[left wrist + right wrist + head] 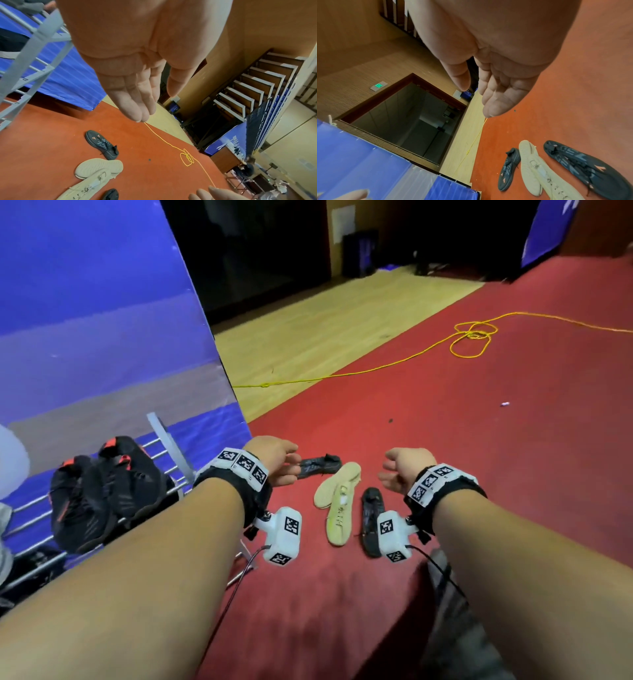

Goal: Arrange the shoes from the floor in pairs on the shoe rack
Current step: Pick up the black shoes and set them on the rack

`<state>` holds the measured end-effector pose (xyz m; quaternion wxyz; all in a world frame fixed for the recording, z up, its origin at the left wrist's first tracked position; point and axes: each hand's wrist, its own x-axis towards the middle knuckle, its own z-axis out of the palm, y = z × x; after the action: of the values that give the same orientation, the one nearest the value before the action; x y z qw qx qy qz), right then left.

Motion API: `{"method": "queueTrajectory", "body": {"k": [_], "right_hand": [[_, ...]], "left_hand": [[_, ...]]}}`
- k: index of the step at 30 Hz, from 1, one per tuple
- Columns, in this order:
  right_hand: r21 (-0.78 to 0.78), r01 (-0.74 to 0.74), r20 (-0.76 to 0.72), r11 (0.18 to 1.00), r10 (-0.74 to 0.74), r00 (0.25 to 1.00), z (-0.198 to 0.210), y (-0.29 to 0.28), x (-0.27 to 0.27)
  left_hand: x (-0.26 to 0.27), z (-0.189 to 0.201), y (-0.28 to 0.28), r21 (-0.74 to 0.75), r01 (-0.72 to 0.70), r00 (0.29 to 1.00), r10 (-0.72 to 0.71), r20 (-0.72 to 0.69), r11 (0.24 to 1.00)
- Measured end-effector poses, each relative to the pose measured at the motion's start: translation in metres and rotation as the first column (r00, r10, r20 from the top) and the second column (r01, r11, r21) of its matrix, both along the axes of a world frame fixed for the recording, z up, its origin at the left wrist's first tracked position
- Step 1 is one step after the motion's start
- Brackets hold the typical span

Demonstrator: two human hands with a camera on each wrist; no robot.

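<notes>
Several shoes lie on the red carpet ahead of me. One dark grey shoe [320, 465] lies farthest, its mate [371, 518] nearest on the right. Between them are two cream shoes: one sole-up [337, 484], the other [340, 522] upright beside it. My left hand [279, 462] hovers empty just above and left of the far grey shoe [102, 144], fingers relaxed. My right hand [400, 467] hangs empty to the right of the shoes, fingers loosely curled. A black pair with red accents [106, 491] sits on the metal shoe rack [161, 446] at left.
A blue panel [96, 320] stands behind the rack. A yellow cord [471, 338] runs across the carpet and the wooden floor [318, 330] beyond the shoes. Open red carpet [513, 440] spreads to the right.
</notes>
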<state>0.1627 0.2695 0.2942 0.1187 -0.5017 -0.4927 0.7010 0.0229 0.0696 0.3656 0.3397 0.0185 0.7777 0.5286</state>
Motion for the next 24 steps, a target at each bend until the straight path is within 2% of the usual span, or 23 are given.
{"method": "queueTrajectory", "body": {"k": [4, 9, 14, 17, 19, 24], "right_hand": [[-0.034, 0.016, 0.019, 0.999, -0.016, 1.000, -0.021, 0.021, 0.015], [-0.046, -0.012, -0.046, 0.999, 0.010, 0.999, -0.015, 0.039, 0.010], [-0.035, 0.043, -0.057, 0.998, -0.045, 0.997, -0.022, 0.059, -0.005], [-0.026, 0.058, 0.007, 0.998, -0.057, 0.998, -0.049, 0.074, -0.019], [-0.048, 0.074, 0.062, 0.996, -0.071, 0.996, -0.079, 0.086, -0.029], [-0.118, -0.027, 0.282, 0.993, 0.059, 0.958, -0.181, 0.108, -0.047]], "left_hand": [[0.012, -0.007, 0.023, -0.049, 0.016, 1.000, -0.017, -0.011, 0.999], [0.008, 0.007, 0.042, -0.039, -0.004, 1.000, 0.003, -0.030, 0.999], [-0.015, 0.003, 0.071, 0.001, 0.026, 0.999, -0.026, -0.029, 1.000], [-0.039, -0.031, 0.101, -0.085, 0.032, 0.999, -0.035, -0.034, 0.996], [-0.056, -0.068, 0.125, -0.115, 0.050, 0.998, -0.045, 0.042, 0.992], [-0.078, -0.193, 0.180, -0.170, 0.130, 0.971, -0.090, 0.223, 0.977]]}}
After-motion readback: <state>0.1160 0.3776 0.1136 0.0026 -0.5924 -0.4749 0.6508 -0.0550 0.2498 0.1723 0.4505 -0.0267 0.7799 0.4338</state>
